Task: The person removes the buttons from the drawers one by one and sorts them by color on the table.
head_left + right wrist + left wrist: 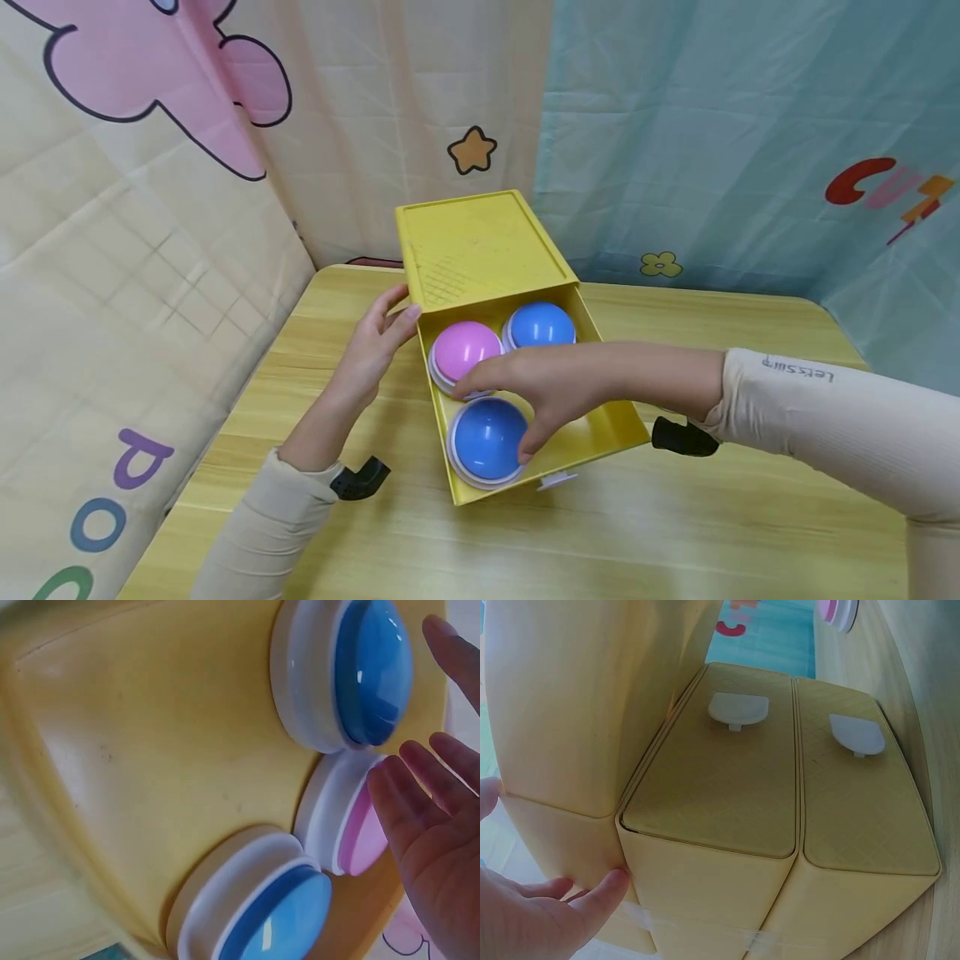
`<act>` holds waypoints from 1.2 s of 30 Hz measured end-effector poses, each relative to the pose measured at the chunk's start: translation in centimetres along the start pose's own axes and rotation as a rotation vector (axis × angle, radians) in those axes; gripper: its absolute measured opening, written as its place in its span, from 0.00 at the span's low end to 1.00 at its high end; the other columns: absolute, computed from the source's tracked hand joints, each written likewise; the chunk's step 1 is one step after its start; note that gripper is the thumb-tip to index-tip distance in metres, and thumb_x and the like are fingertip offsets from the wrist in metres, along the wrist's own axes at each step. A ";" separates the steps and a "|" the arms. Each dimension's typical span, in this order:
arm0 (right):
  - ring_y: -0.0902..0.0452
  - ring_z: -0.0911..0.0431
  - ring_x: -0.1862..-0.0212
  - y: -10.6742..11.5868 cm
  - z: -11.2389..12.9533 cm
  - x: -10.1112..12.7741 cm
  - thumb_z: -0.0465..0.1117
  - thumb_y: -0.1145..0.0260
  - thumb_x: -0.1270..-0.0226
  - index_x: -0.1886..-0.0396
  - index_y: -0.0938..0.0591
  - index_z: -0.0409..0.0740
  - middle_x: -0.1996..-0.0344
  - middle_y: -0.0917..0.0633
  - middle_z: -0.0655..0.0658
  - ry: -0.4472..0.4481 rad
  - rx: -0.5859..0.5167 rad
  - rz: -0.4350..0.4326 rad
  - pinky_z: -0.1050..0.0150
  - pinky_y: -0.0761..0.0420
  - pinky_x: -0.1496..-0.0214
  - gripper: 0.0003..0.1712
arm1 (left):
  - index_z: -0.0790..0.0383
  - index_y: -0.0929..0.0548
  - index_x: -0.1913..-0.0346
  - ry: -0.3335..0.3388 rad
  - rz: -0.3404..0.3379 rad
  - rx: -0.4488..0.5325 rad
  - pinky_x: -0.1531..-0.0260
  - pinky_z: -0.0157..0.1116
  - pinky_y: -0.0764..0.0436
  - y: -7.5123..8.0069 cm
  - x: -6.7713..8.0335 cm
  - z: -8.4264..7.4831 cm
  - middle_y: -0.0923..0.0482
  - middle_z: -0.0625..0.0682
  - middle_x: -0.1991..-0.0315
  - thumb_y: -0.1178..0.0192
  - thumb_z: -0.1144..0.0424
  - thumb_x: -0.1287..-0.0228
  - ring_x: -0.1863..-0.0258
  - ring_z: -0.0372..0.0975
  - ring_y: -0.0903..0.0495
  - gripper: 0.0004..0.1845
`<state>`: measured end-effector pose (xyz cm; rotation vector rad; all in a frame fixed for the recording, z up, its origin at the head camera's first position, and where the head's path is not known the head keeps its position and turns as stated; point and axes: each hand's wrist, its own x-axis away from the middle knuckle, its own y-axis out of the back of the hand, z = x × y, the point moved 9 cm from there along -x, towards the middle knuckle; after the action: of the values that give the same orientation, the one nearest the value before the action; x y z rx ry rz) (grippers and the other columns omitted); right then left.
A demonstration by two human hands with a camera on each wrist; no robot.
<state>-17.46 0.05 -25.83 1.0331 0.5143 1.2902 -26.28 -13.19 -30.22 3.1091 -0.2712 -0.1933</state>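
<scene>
My right hand (551,392) lies open over the domes (486,440) — sleeve (798,371) reads "letssurp"; left hand (375,346), open, steadies the yellow drawer (600,429).

On your right sleeve (802,371) you can read "letssum" in small dark print, seen upside down. On the backdrop cloth (112,275) at your left stand large coloured letters (112,500), "p", "o", part of another. Nothing else is legible.

right hand (558,392) hides drawer (600,433) corner
</scene>
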 end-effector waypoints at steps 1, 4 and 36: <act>0.40 0.60 0.39 -0.3 -0.1 -0.2 0.48 0.26 0.55 0.37 0.35 0.43 0.41 0.32 0.51 -0.007 0.005 0.015 0.65 0.40 0.38 0.45 | 0.68 0.48 0.33 0.000 0.000 0.002 0.43 0.41 0.38 0.0 0.0 0.0 0.47 0.55 0.35 0.49 0.56 0.35 0.43 0.45 0.35 0.33; 0.40 0.60 0.40 -1.0 -0.4 -0.7 0.48 0.26 0.55 0.38 0.35 0.44 0.41 0.31 0.52 -0.025 0.013 0.046 0.65 0.40 0.38 0.44 | 0.68 0.48 0.33 0.002 -0.005 0.001 0.43 0.41 0.37 0.1 0.0 0.1 0.47 0.55 0.35 0.48 0.56 0.35 0.43 0.45 0.35 0.33; 0.39 0.52 0.44 5.1 -0.8 6.8 0.42 0.26 0.56 0.42 0.32 0.45 0.44 0.33 0.48 -0.033 0.031 -0.362 0.56 0.27 0.51 0.39 | 0.68 0.48 0.33 0.003 -0.006 0.007 0.43 0.41 0.38 0.3 0.0 0.2 0.47 0.55 0.35 0.48 0.55 0.35 0.42 0.44 0.36 0.34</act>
<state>-19.11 6.45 -20.37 0.9342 0.6640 0.9455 -26.34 -13.44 -30.37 3.1176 -0.2637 -0.1877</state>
